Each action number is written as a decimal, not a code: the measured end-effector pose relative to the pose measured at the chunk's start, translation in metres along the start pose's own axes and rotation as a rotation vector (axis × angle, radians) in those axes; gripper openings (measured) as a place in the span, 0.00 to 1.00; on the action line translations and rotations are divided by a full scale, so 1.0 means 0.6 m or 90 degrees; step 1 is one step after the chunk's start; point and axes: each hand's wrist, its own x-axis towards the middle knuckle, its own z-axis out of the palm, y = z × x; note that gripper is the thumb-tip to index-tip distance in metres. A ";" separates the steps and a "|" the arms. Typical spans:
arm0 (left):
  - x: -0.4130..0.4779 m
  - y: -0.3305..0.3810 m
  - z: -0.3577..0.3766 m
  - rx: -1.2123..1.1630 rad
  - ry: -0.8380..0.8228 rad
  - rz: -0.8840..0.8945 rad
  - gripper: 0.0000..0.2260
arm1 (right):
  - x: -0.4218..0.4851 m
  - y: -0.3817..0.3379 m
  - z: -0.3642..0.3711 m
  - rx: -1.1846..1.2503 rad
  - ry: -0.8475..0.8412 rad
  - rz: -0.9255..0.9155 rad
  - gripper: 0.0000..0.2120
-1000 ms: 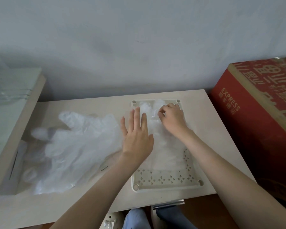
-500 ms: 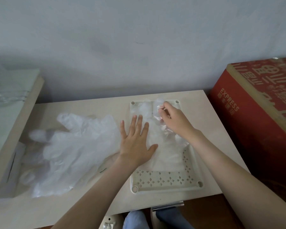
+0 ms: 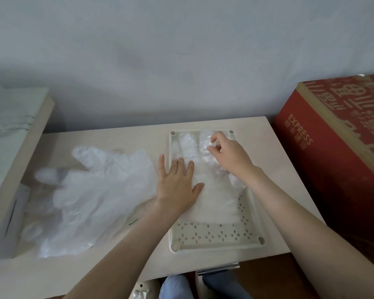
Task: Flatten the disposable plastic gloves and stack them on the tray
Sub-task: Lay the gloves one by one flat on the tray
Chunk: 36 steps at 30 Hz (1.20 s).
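Observation:
A cream perforated tray (image 3: 216,236) lies on the light wooden table, with a clear plastic glove (image 3: 214,199) spread over its far half. My left hand (image 3: 177,186) presses flat on the glove's palm at the tray's left side, fingers straight. My right hand (image 3: 229,156) pinches a crumpled finger of the glove near the tray's far right corner. A loose pile of more clear gloves (image 3: 91,190) lies on the table to the left of the tray.
A red cardboard box (image 3: 337,147) marked EXPRESS stands against the table's right edge. A pale raised board (image 3: 13,130) with plastic film borders the left side. The wall runs close behind the table (image 3: 279,169). My knees show below the front edge.
My left hand has slid toward me and pressed lower on the glove. My right hand has worked along the glove's finger toward the tray's far right corner.

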 end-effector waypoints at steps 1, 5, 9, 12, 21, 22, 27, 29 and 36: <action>0.001 0.001 0.001 0.002 -0.002 -0.001 0.32 | -0.001 0.001 -0.003 0.007 -0.003 0.003 0.11; 0.002 0.004 0.011 0.005 -0.004 -0.001 0.32 | -0.001 0.003 -0.021 0.020 -0.016 0.019 0.16; 0.001 0.008 0.011 0.002 -0.011 -0.007 0.32 | 0.002 0.016 -0.042 0.035 -0.063 0.029 0.18; 0.001 0.008 0.010 0.004 -0.017 -0.007 0.32 | 0.005 0.027 -0.053 0.029 -0.064 0.017 0.18; 0.001 0.009 0.016 0.011 -0.009 -0.010 0.36 | -0.003 0.042 -0.063 -0.082 0.181 0.004 0.22; 0.000 0.010 0.013 0.014 -0.012 -0.011 0.37 | -0.007 0.043 -0.063 -0.108 0.177 0.019 0.24; 0.001 0.023 -0.002 -0.016 0.055 0.019 0.38 | -0.040 0.039 -0.043 -0.166 0.110 -0.014 0.29; 0.003 0.025 0.000 -0.022 0.045 0.051 0.39 | -0.047 0.038 -0.032 -0.200 0.091 -0.007 0.29; 0.014 0.018 0.029 -0.011 -0.045 0.066 0.34 | -0.043 0.048 -0.006 -0.325 0.086 0.045 0.25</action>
